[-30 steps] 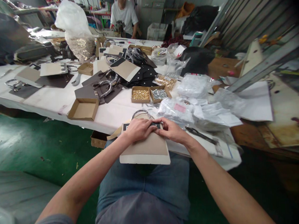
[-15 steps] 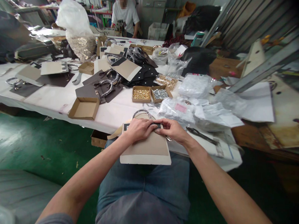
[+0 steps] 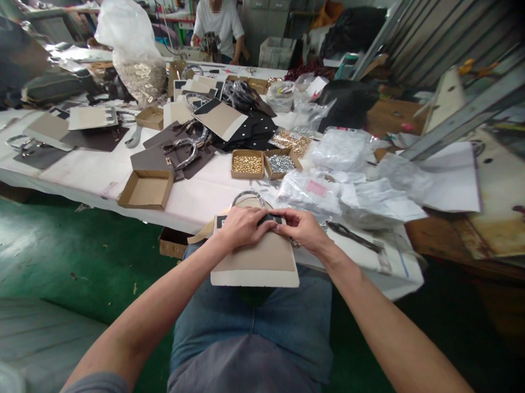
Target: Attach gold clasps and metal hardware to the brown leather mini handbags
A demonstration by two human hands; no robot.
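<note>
Facing a long white worktop heaped toward its far edge with dark panels, wrapped handles and, at the back left, a tall bag of small metal pieces, with a person in a white shirt beyond that edge. Having a shallow box at the near edge, on the left, and straight ahead, side by side, gold pieces in one box and silver pieces in another. Hemmed in on the right by clear plastic packs spread toward the right edge, with a dark tool lying close to the near right corner. Holding the beige panel at the near edge, out over the lap, pale strip toward the body and looped handle arching over the worktop. Grasping the panel with the left hand laid palm down across it, fingers half curled, thumb and forefinger slightly parted at the dark band. Gripping the far right corner with the right hand, thumb on top, forefinger at the edge; too hidden to tell what lies between the tips. Keeping both hands and panel nearly where seen half a second earlier, but showing slightly more of the band between left thumb and forefinger.
</note>
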